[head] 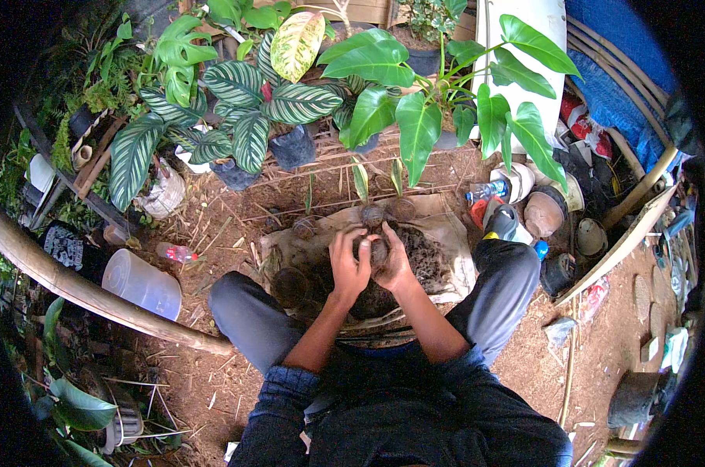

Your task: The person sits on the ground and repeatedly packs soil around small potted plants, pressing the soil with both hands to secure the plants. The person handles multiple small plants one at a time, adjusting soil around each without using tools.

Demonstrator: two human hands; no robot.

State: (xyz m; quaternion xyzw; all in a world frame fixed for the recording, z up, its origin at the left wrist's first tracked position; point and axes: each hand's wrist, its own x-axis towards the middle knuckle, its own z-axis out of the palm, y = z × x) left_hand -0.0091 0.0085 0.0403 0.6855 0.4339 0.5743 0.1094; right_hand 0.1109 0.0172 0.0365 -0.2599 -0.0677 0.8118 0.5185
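Note:
Both of my hands are cupped around a round brown ball, whose make I cannot tell. My left hand presses on its left side, and my right hand holds its right side. Just beyond my fingertips sits a brown fibrous ball with a small variegated leaf standing above it. A similar ball is at its right, and another ball lies to the left. Dark loose soil is heaped on a pale sack under my hands. A round dark object rests near my left knee.
Potted plants, including a striped-leaf plant and a broad-leaf plant, line the far side. A clear plastic tub and a bamboo pole are at left. Stacked pots and a plastic bottle lie at right.

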